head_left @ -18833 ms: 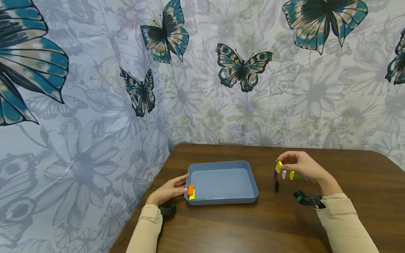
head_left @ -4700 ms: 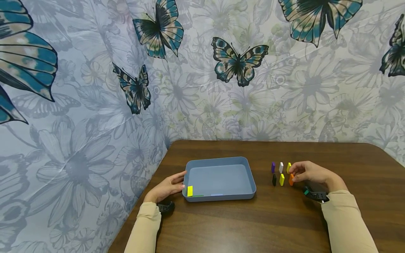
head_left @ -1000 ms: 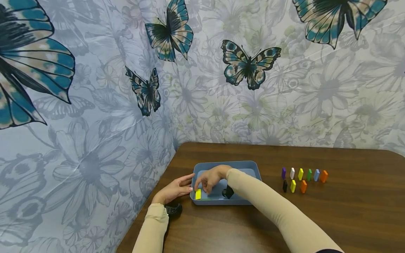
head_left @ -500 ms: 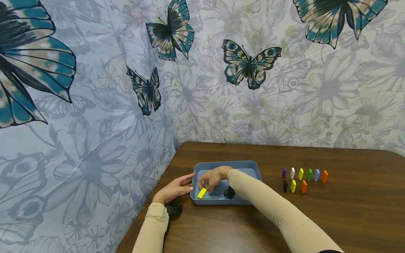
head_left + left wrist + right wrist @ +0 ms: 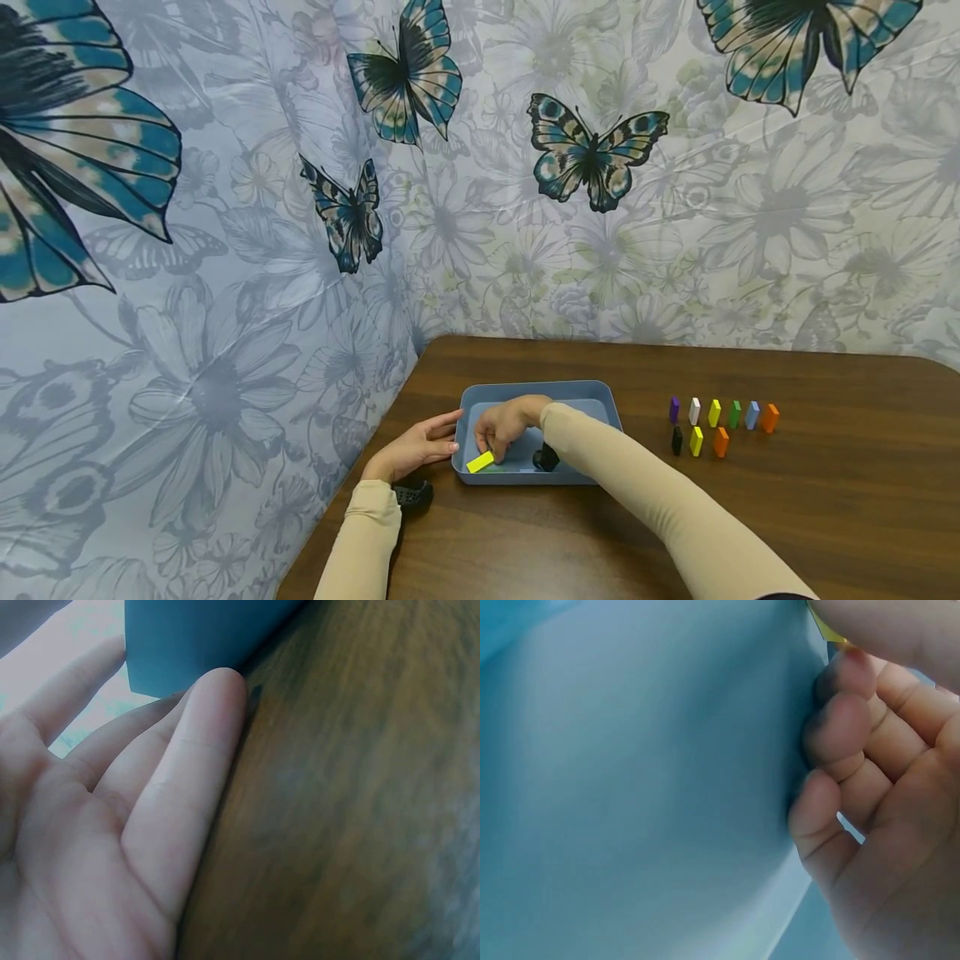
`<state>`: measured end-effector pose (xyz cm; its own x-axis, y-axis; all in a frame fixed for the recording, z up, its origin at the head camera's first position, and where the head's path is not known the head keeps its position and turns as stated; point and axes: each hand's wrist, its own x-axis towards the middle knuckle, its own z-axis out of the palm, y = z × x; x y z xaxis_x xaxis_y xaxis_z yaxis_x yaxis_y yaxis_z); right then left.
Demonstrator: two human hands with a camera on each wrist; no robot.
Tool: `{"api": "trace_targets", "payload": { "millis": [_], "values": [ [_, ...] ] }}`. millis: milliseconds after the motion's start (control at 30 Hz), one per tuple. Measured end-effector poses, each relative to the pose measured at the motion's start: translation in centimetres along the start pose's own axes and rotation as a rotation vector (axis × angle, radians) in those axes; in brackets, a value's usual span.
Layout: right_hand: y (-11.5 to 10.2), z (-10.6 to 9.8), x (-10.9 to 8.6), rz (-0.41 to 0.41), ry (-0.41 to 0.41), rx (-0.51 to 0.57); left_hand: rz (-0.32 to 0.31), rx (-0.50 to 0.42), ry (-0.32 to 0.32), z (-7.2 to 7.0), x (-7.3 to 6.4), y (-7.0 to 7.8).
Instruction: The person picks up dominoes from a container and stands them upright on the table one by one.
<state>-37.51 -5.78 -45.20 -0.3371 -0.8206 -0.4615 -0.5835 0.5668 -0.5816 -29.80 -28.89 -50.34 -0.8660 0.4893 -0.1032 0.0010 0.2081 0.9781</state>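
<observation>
A shallow blue-grey tray sits on the wooden table. Inside its near left corner my right hand pinches a small yellow domino block, which lies slanted. Only a sliver of the yellow block shows by the thumb in the right wrist view; the other fingers curl over the tray floor. Against the tray's left side rests my left hand, its fingers fairly straight. In the left wrist view, the thumb lies along the table and its tip reaches the tray wall.
Right of the tray, upright blocks stand in two rows. The back row runs from a purple block to an orange block. In front are a black block, a yellow block and another orange block.
Earlier my right hand was setting upright blocks at the right; it then moved into the tray. Over the last second the yellow block has turned from straight to slanted. My left hand has stayed at the tray.
</observation>
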Motion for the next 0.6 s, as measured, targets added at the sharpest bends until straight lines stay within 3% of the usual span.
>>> {"api": "trace_targets", "payload": {
  "millis": [600],
  "values": [
    [-0.27,0.02,-0.30,-0.061,-0.021,-0.048,0.000,-0.001,0.005,0.19,-0.23,0.14]
  ]
}}
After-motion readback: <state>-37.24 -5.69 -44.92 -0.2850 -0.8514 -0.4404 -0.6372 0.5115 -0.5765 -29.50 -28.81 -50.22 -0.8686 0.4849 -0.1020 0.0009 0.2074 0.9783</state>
